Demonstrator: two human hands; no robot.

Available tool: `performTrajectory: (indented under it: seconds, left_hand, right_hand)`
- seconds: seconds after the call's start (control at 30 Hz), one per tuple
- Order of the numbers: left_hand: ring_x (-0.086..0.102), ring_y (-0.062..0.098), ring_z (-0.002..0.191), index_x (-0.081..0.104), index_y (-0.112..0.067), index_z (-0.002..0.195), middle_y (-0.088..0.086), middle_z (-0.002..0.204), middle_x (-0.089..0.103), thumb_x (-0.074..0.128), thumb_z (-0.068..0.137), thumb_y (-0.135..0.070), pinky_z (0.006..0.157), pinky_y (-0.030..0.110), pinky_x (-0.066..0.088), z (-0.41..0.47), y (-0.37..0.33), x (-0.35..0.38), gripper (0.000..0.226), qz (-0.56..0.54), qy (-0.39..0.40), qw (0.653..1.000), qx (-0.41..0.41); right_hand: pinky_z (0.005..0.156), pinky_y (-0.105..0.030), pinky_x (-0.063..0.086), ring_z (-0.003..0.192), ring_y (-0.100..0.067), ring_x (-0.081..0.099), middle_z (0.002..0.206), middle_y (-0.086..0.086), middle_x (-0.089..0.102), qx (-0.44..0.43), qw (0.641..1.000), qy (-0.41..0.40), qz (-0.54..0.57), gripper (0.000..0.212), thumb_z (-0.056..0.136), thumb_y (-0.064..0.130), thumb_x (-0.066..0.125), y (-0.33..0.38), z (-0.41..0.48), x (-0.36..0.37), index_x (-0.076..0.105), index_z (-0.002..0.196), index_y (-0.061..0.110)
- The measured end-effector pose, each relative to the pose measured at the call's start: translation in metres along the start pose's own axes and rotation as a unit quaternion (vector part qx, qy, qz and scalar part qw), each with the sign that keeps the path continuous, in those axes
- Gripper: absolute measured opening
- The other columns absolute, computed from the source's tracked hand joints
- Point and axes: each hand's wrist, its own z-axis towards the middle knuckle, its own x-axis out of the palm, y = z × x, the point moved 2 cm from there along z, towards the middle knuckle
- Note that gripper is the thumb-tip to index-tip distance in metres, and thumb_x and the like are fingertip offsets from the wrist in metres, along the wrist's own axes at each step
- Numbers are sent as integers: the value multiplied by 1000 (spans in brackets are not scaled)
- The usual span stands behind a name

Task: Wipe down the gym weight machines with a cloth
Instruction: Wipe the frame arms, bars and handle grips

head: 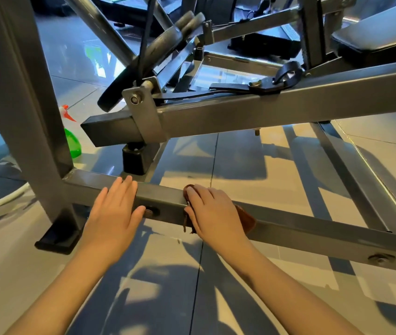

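Wiping this low grey square-tube steel frame bar [313, 228] well should mean keeping the small brown cloth [246, 217] wrapped over the bar's top edge. That way one pass along its length cleans both the top and the near face. Pressure should stay even, and the cloth needs working around the round bolt head [150, 212] on the near face, where grime would likely collect. The far bolt [381, 257] towards the right end will want the same care. The cloth lies on the bar about midway between the grey upright post [23, 93] and that far bolt, mostly hidden under the right hand [212, 209], with only its edges showing beside the palm and fingertips. The right hand's fingers lie close together and nearly straight, bent only slightly over the top edge. The thumb rests on the near face, so the hand seems to press the cloth down rather than pinch it. The left hand [117, 209] holds nothing. Its fingers are straight and flat on the bare bar just beside the bolt head, apparently bracing. A green plastic spray bottle with an orange trigger [72, 141] stands on the glossy tiled floor [240, 160] behind the post, well apart from both hands.
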Motion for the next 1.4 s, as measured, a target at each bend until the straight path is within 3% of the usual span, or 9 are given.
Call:
performTrajectory:
  seconds: [0.1,0.27,0.43,0.57,0.8,0.93,1.03,1.2,1.4]
  left_hand:
    - [25,25,143,38,-4,144,10,152,35,31,93,-40,117,41,16,-2,13,2,63,11,-13,1000,10]
    - [30,24,140,40,-5,142,10,149,40,33,95,-39,113,41,22,-3,34,6,59,42,-31,998,23]
    - [35,25,137,45,-3,139,12,145,45,15,100,-46,112,34,16,-4,51,1,65,70,-22,997,32]
    - [31,22,137,44,-2,139,13,145,45,6,101,-46,114,33,13,-5,56,0,69,65,-9,997,45]
    - [27,20,138,42,-3,140,12,147,42,7,102,-46,114,29,8,-6,57,0,68,37,-10,998,59]
    - [24,18,140,40,-4,142,10,150,38,6,101,-46,115,29,7,-7,57,0,68,27,-8,998,56]
    - [23,17,140,40,-5,143,9,150,39,5,101,-45,115,30,6,-7,59,0,67,37,-5,998,54]
    - [30,19,135,51,-5,135,10,140,51,28,94,-38,110,38,18,-8,64,-7,57,62,-15,997,39]
    - [36,22,136,50,-7,136,9,144,47,39,93,-32,104,48,34,-14,91,-30,51,67,-51,996,7]
  right_hand:
    - [75,-38,53,88,-26,62,108,-7,65,-16,1000,20,6,35,96,34,41,14,11,3,58,117,12]
    - [75,-38,52,90,-26,61,105,-7,65,-45,998,11,31,36,95,32,41,46,35,11,60,116,9]
    - [87,-40,50,102,-29,59,109,-12,65,-75,996,-25,41,39,101,30,35,66,50,24,61,116,6]
    - [84,-39,51,98,-28,60,105,-12,66,-78,995,-24,64,42,99,32,36,85,68,30,63,116,5]
    - [95,-40,44,111,-26,56,133,-5,56,-84,992,24,95,52,89,45,47,74,54,19,54,133,18]
    - [105,-43,42,127,-31,46,146,-12,44,-146,985,95,18,66,89,35,64,47,32,16,38,146,15]
    - [100,-42,48,120,-32,54,139,-16,52,-129,988,81,21,57,89,26,67,52,39,18,47,140,9]
    - [99,-43,47,120,-35,52,136,-21,51,-165,984,70,16,50,95,25,37,94,72,23,44,138,2]
    - [99,-40,45,122,-30,48,138,-14,47,-173,981,89,-13,51,96,22,55,130,101,20,38,141,6]
